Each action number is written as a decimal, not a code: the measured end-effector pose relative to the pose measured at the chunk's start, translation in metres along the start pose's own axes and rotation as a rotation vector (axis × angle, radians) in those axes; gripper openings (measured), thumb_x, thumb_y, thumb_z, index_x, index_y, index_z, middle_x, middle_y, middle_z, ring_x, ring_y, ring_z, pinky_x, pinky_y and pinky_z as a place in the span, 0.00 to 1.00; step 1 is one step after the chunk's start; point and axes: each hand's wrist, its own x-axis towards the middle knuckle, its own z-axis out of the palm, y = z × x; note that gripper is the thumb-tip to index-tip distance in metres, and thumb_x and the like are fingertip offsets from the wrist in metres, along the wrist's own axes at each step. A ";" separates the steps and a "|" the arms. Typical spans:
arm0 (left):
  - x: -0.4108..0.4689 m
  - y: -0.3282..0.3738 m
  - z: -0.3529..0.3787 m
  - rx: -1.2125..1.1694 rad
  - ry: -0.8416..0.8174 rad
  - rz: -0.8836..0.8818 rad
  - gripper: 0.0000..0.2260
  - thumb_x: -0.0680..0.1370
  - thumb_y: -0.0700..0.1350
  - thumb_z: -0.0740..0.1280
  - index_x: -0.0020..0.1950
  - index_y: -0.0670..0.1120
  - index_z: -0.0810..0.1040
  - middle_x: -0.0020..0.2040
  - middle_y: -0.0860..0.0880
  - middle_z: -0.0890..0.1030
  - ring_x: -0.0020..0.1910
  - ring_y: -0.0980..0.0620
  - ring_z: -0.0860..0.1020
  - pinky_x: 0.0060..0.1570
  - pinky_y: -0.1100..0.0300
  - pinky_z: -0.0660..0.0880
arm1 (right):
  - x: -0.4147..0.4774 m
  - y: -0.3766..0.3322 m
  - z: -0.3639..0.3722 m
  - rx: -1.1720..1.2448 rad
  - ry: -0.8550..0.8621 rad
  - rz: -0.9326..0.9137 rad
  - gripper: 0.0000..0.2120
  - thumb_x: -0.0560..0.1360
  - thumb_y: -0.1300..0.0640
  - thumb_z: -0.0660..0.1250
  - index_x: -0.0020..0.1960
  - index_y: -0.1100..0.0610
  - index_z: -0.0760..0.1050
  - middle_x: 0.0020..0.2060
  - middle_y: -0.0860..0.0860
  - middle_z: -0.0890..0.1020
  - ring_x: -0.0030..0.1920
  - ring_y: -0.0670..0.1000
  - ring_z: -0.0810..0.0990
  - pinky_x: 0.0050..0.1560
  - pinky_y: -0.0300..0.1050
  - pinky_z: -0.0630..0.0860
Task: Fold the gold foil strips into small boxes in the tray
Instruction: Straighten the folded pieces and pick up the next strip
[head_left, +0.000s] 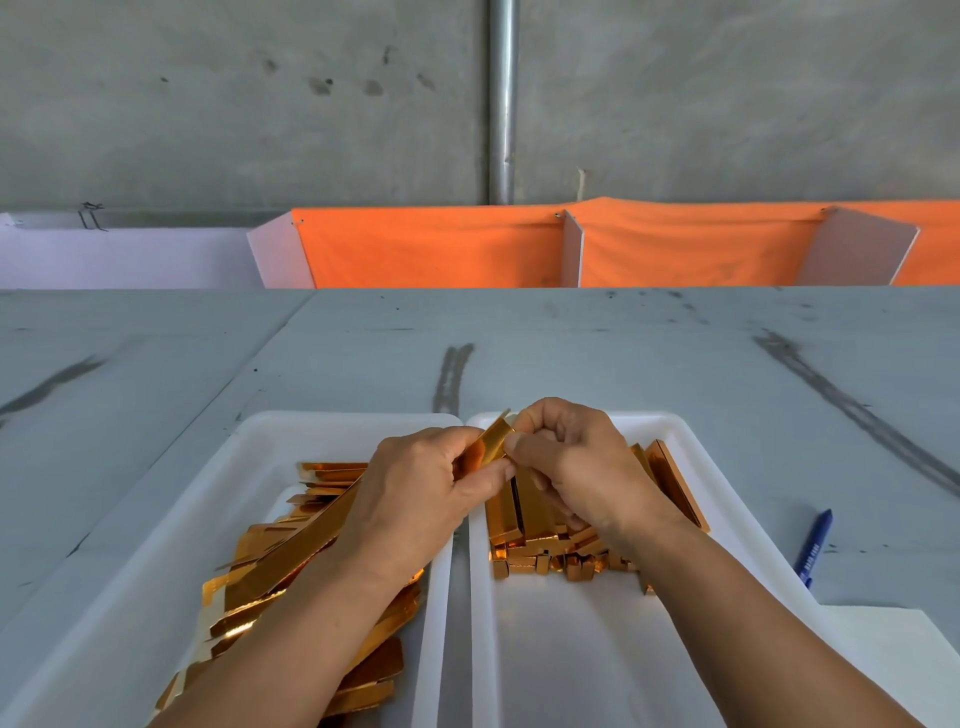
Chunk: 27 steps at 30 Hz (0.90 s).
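Shiny gold strip (492, 441), creased, between both hands (566, 457).

Left hand (415, 493), right hand (571, 462) meet at centre, each grip pinching foil strip (493, 442).

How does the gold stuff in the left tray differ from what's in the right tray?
The left tray holds flat, long strips; the right tray holds folded boxes. The strips lie fanned loosely; the boxes are bunched tightly together. Both are shiny gold, in white trays.
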 end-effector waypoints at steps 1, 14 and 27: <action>0.000 0.000 0.000 -0.002 0.001 -0.004 0.13 0.73 0.58 0.68 0.37 0.50 0.76 0.28 0.54 0.69 0.28 0.54 0.69 0.29 0.65 0.66 | 0.000 0.000 0.000 -0.014 0.014 -0.022 0.03 0.79 0.58 0.66 0.46 0.55 0.76 0.24 0.49 0.71 0.19 0.43 0.65 0.20 0.36 0.63; 0.002 0.000 -0.001 0.036 0.013 -0.007 0.14 0.74 0.58 0.67 0.36 0.50 0.73 0.28 0.54 0.69 0.28 0.55 0.69 0.30 0.66 0.64 | 0.002 0.010 0.005 -0.159 0.137 -0.143 0.06 0.79 0.55 0.66 0.50 0.45 0.79 0.22 0.43 0.72 0.23 0.41 0.70 0.25 0.28 0.65; 0.001 0.000 0.000 0.065 -0.003 0.020 0.13 0.75 0.57 0.66 0.39 0.48 0.75 0.29 0.54 0.68 0.29 0.55 0.69 0.31 0.65 0.66 | 0.002 0.009 0.008 -0.147 0.082 -0.109 0.03 0.80 0.55 0.65 0.50 0.49 0.78 0.21 0.44 0.69 0.22 0.42 0.65 0.23 0.33 0.65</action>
